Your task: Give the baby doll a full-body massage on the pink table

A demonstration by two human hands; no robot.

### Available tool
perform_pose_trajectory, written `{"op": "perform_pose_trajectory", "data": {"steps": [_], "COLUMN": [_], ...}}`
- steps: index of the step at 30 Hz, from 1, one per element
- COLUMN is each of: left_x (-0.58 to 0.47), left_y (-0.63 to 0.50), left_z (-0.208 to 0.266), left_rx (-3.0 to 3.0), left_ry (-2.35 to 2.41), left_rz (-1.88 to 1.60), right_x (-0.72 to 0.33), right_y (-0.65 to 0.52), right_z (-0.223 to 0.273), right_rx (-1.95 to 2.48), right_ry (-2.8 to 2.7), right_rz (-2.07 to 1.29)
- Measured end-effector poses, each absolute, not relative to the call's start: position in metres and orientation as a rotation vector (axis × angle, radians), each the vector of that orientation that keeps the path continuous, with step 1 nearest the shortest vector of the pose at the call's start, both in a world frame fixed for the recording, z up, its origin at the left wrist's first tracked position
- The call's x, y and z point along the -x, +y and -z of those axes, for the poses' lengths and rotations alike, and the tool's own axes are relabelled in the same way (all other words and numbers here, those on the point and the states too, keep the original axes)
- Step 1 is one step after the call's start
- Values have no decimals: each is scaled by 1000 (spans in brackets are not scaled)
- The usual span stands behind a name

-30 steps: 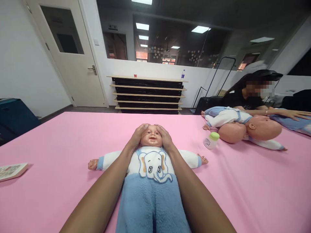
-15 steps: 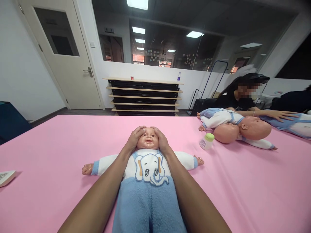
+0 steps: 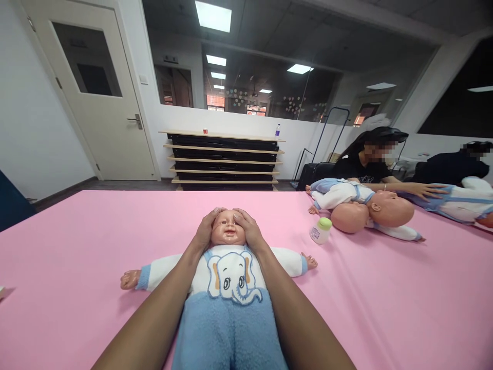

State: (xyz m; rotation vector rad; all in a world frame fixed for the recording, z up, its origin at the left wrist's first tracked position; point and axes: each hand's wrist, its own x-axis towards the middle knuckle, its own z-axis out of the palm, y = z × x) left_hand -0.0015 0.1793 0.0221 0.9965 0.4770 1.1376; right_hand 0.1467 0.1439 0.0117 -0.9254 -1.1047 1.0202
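On its back lies a baby doll (image 3: 227, 272) in a white and blue outfit with an elephant on the chest, arms spread wide. My left hand (image 3: 206, 228) lies along one side of the doll's head (image 3: 228, 235), fingers together and stretched toward the crown. Against the other side rests my right hand (image 3: 249, 230), its extended fingers reaching over the forehead and covering one eye. Both hands touch the head without wrapping round it. A small white bottle with a green cap (image 3: 321, 230) stands beyond the doll's hand on the right.
The pink tabletop (image 3: 77, 246) spreads around the doll. At the right, more dolls (image 3: 356, 208) lie piled together, and a person (image 3: 370, 159) behind them rests a hand on another doll (image 3: 462, 200). A small pale object (image 3: 2, 292) shows at the left edge.
The fingers of my right hand have slid inward across the forehead and now cover the doll's eye. My left hand stays at the head's side. The view has shifted slightly up and right.
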Motion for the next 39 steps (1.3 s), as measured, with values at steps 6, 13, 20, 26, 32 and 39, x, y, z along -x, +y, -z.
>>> {"op": "perform_pose_trajectory", "data": {"steps": [6, 13, 20, 26, 32, 39], "left_x": [4, 6, 5, 5, 3, 2], "left_y": [179, 183, 185, 186, 185, 188], "left_z": [-20, -19, -18, -19, -20, -16], "left_rx": [-1052, -1098, -1117, -1107, -1125, -1119], "left_ry": [490, 529, 526, 598, 586, 605], "left_rz": [-1146, -1102, -1118, -1115, -1156, -1232], "right_x": [-147, -147, -147, -146, -145, -147], "right_y": [145, 147, 149, 145, 142, 140], "right_z": [-11, -12, -10, -12, -13, -15], "right_rx": [930, 944, 969, 932, 916, 930], "right_ry": [-1105, -1088, -1062, -1078, -1080, -1072], "right_rz": [-980, -921, -894, -932, -990, -1028]}}
